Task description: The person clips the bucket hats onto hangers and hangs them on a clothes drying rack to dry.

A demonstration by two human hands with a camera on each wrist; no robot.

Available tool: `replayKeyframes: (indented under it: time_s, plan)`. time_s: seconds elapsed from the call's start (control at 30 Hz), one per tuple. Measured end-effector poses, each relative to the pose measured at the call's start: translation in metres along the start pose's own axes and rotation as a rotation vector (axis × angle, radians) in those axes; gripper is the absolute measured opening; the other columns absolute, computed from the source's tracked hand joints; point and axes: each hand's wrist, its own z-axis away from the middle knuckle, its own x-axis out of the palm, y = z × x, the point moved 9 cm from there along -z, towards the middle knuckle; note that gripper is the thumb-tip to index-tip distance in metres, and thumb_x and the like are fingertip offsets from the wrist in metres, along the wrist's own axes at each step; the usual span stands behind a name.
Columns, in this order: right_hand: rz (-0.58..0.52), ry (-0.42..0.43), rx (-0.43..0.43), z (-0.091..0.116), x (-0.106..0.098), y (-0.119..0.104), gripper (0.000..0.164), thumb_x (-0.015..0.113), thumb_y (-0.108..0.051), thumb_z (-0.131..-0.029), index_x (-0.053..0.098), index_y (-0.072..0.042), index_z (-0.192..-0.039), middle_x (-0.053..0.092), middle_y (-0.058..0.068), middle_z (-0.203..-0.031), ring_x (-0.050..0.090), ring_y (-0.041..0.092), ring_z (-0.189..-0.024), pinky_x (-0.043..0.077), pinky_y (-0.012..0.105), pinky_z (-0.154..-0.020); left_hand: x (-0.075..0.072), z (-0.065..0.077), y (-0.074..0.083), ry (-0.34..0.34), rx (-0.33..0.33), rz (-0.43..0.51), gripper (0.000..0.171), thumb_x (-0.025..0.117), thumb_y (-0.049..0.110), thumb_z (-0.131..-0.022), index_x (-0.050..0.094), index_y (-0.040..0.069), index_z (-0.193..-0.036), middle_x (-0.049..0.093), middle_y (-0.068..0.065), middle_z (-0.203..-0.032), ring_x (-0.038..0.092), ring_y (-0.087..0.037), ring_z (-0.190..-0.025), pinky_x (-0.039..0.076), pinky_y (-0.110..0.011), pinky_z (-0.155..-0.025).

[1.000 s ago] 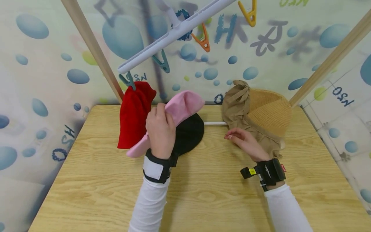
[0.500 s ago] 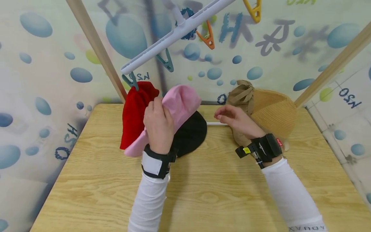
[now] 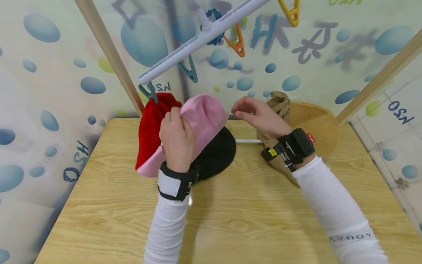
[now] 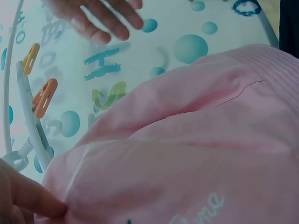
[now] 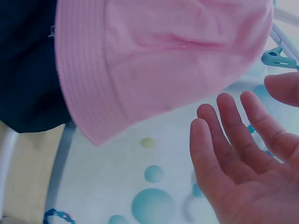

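The left hand (image 3: 178,145) grips the pink hat (image 3: 207,119) aloft in front of the black cap (image 3: 219,154), likely to steady it, while the right hand (image 3: 263,117), loosely spread and empty, hovers just beside the pink hat.

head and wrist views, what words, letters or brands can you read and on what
"me": end of a word on the pink hat; start unclear
"H" and "O": blue, on the patterned backdrop; its other letters are uncertain
Right sleeve: upside-down print, not surely readable
Red tag on right wrist strap: too small to read
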Motion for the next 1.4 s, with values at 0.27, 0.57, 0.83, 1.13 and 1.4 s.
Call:
replayKeyframes:
  time_s: [0.27,0.57,0.83,1.13,1.4]
  plan:
    - [-0.015,0.015,-0.013,-0.024,-0.003,-0.019,0.028,0.053,-0.013,-0.092,0.047,0.000,-0.115,0.057,0.018,-0.116,0.052,0.026,-0.110,0.042,0.044,-0.094,-0.001,-0.004,-0.002,0.005,-0.007,0.021,0.019,0.043,0.010,-0.093,0.056,-0.004,-0.094,0.060,-0.024,-0.076,0.053,-0.033,-0.067,0.049,-0.046,-0.062]
    - [0.000,0.015,-0.101,-0.049,-0.003,-0.045,0.028,0.045,-0.008,-0.094,0.041,0.002,-0.120,0.051,0.017,-0.121,0.048,0.026,-0.115,0.039,0.041,-0.100,-0.002,-0.007,0.001,-0.003,0.003,0.032,0.019,0.044,0.011,-0.093,0.056,-0.004,-0.095,0.061,-0.024,-0.078,0.054,-0.033,-0.068,0.050,-0.046,-0.063]
    - [-0.040,0.031,-0.117,-0.074,-0.007,-0.067,0.033,0.040,-0.013,-0.097,0.039,-0.001,-0.128,0.048,0.015,-0.131,0.046,0.021,-0.119,0.039,0.035,-0.102,-0.004,-0.013,0.006,-0.004,0.021,0.025,0.020,0.043,0.011,-0.093,0.055,-0.005,-0.094,0.059,-0.024,-0.076,0.054,-0.033,-0.067,0.050,-0.046,-0.064]
    - [-0.190,0.062,-0.076,-0.094,-0.002,-0.078,0.037,0.040,-0.014,-0.098,0.039,-0.005,-0.134,0.045,0.010,-0.135,0.044,0.019,-0.120,0.038,0.030,-0.103,-0.003,-0.017,0.006,-0.023,0.004,0.027,0.023,0.045,0.015,-0.094,0.056,-0.006,-0.097,0.062,-0.025,-0.080,0.055,-0.034,-0.069,0.052,-0.048,-0.070]
    - [-0.323,0.078,-0.027,-0.106,0.003,-0.087,0.038,0.043,-0.014,-0.097,0.039,-0.007,-0.134,0.047,0.010,-0.137,0.045,0.016,-0.119,0.039,0.031,-0.103,-0.004,-0.018,-0.001,-0.017,-0.025,0.010,0.023,0.045,0.014,-0.094,0.056,-0.006,-0.095,0.061,-0.025,-0.078,0.054,-0.034,-0.069,0.052,-0.048,-0.068]
